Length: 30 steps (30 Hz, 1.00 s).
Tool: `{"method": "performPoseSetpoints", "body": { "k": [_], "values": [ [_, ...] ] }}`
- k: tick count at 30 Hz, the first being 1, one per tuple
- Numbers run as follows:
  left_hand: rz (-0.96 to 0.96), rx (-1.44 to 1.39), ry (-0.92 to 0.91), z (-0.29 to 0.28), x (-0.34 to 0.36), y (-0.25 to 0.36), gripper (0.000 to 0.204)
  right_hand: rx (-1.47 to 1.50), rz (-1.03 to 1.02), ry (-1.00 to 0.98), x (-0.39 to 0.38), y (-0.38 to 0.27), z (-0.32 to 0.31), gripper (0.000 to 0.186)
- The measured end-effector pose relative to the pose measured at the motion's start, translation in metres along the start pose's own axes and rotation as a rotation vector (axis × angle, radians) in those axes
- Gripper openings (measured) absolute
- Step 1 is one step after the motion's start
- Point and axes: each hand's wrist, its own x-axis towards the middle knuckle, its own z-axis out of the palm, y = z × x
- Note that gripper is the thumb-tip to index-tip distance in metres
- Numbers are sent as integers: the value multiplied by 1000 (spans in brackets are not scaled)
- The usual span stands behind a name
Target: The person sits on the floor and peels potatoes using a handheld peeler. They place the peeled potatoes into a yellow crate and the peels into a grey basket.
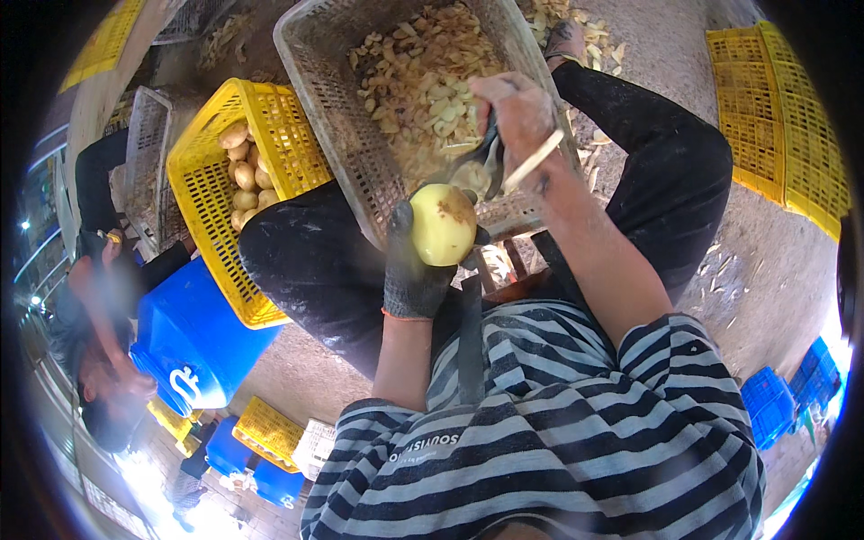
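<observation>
A large, mostly peeled potato (443, 229) rests in my left hand (409, 281), which wears a dark knit glove. Its flesh is pale yellow, with a brownish patch on the upper right. My bare right hand (524, 117) is closed round a dark peeler (491, 160), whose head is blurred just above the potato. Across my right wrist shows a pale strip (535, 161), perhaps a peeling. Under both hands, a grey plastic crate (317, 112) holds a heap of peelings (427, 67).
Left of my knee, a yellow crate (292, 144) contains several potatoes (243, 180). A blue drum (216, 328) stands beside it. Another person (94, 333) works at the far left. Stacked yellow crates (774, 117) stand on the right, with scattered peelings (720, 279) on the floor.
</observation>
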Motion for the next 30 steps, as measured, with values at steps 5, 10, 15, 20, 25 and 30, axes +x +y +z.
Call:
{"method": "performPoseSetpoints", "body": {
  "k": [5, 10, 15, 20, 25, 30],
  "values": [
    [76, 107, 98, 11, -5, 1, 59, 60, -50, -149, -22, 14, 13, 18],
    [159, 161, 166, 13, -6, -2, 54, -58, -3, -164, -17, 18, 18, 20],
    [226, 266, 110, 22, -11, -9, 49, -556, -387, 232, 49, 67, 5, 26],
    [24, 40, -38, -4, -7, 5, 61, -424, -437, 239, 58, 44, -19, 24],
    [-32, -209, 107, 4, 4, 3, 62, -9, -110, -35, -2, -8, -5, 22],
    [-41, -233, 31, 3, 7, 1, 61, 30, -57, -154, -27, 19, 10, 20]
  ]
}}
